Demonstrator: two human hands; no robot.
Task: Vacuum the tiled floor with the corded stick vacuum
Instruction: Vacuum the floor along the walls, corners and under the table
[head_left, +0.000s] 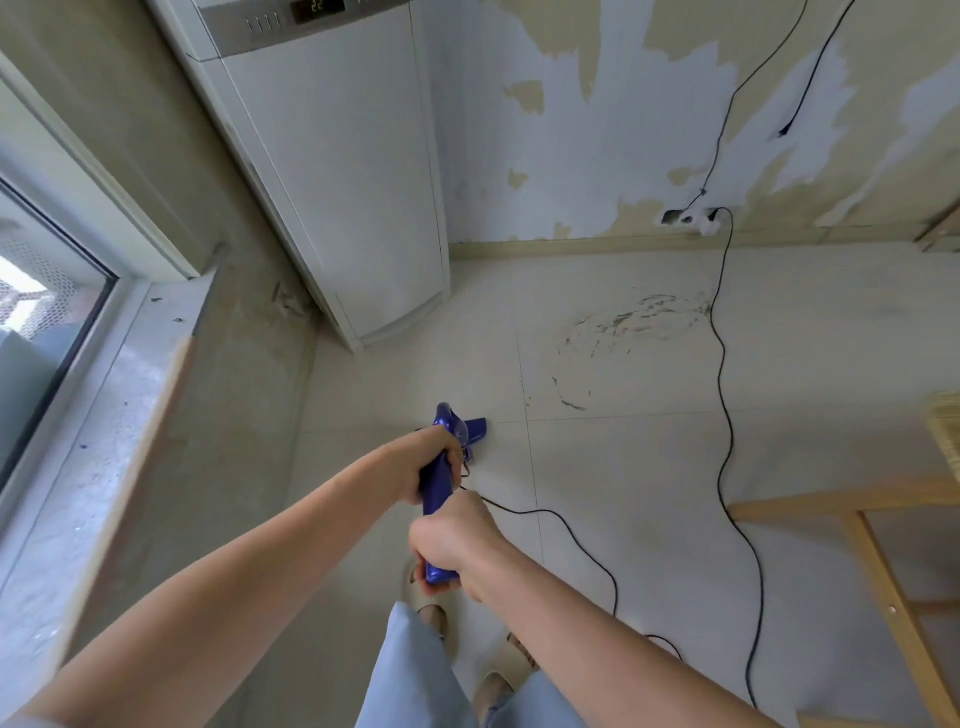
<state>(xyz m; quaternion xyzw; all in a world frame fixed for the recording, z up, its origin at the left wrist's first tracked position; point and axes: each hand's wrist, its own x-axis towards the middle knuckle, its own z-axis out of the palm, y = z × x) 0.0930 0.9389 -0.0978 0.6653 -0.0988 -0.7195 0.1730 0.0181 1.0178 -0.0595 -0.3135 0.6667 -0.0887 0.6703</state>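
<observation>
Head view: the scene was seen from above, looking down past both forearms to the floor.
Window (36, 291): it was seen at the far left, with a pale speckled sill (104, 415) running beneath it.
Air conditioner (332, 171): a tall white standing unit was set in the corner, its base resting on the floor beside the bare grey wall.
Left hand (434, 457): its fingers were curled round the upper body of the vacuum, gripping it.
Stick vacuum (435, 491): the blue body was held upright in front of the person, in the middle of the frame; its blue head was seen on the floor just beyond the left hand.
Right hand (457, 543): it was closed round the rear end of the blue handle, nearest the person, just below the left hand.
Tiled floor (623, 467): pale tiles were marked with dark curved scuffs to the right of the vacuum.
Cord (722, 374): a black lead was run from the vacuum across the tiles in loops and up to a wall socket (691, 217) above the skirting.
Wall (597, 130): patches of white and beige were seen where paint had peeled.
Wooden frame (878, 571): pale timber legs were seen at the far right.
</observation>
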